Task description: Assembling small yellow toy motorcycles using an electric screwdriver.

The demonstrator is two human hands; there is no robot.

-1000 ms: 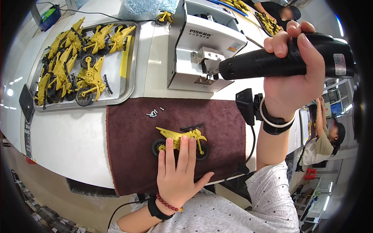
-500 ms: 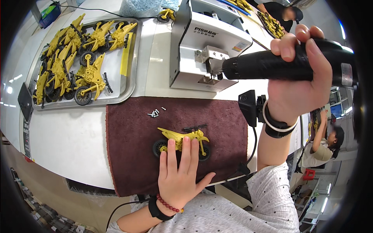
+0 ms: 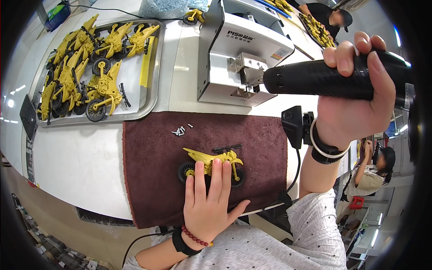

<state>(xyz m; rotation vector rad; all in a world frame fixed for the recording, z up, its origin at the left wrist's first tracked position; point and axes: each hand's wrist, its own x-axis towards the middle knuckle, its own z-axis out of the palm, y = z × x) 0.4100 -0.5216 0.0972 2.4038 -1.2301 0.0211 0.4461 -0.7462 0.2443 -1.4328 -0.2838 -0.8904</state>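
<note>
My left hand (image 3: 208, 198) lies with fingers stretched over a yellow toy motorcycle (image 3: 204, 157) with black wheels, pressing it against a dark maroon cloth (image 3: 155, 180). The thumb is spread out to the right. Up at the right, my right hand (image 3: 360, 96) is wrapped round a black electric screwdriver (image 3: 306, 81), held level. Its front end points left at the silver outlet (image 3: 253, 74) of a white screw feeder (image 3: 216, 51); whether a screw is on the tip I cannot tell. Several small silver screws (image 3: 181, 131) lie on the cloth above the motorcycle.
On the left stands a metal tray (image 3: 155, 85) piled with yellow toy motorcycles (image 3: 105, 85). A bag of bluish packing (image 3: 163, 8) sits at the back. A cable (image 3: 297, 171) hangs by my right forearm. Co-workers sit at the far right and at the upper right.
My right hand and the screwdriver have shifted slightly right, drawing back a little from the feeder outlet. The left hand and the motorcycle stay put. A co-worker on the right has moved their arms.
</note>
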